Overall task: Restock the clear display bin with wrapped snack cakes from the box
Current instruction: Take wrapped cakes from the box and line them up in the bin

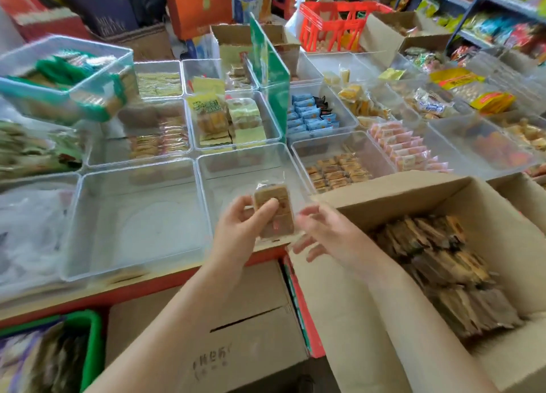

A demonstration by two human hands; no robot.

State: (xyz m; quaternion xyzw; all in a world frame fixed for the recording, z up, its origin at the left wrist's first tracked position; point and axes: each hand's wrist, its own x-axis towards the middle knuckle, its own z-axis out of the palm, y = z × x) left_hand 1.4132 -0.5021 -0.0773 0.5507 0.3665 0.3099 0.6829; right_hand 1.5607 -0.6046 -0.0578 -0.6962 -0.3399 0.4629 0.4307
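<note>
No text can be read with certainty, as the view is blurred. Faint stamped marks are seen on the flap of the closed cardboard box (206, 339) at six o'clock, but no letters can be made out. Dark print is seen on a yellow-green snack packet (206, 106) in a clear bin at eleven o'clock, illegible. Red print is seen on a yellow packet (455, 78) at two o'clock, likewise unreadable.
</note>
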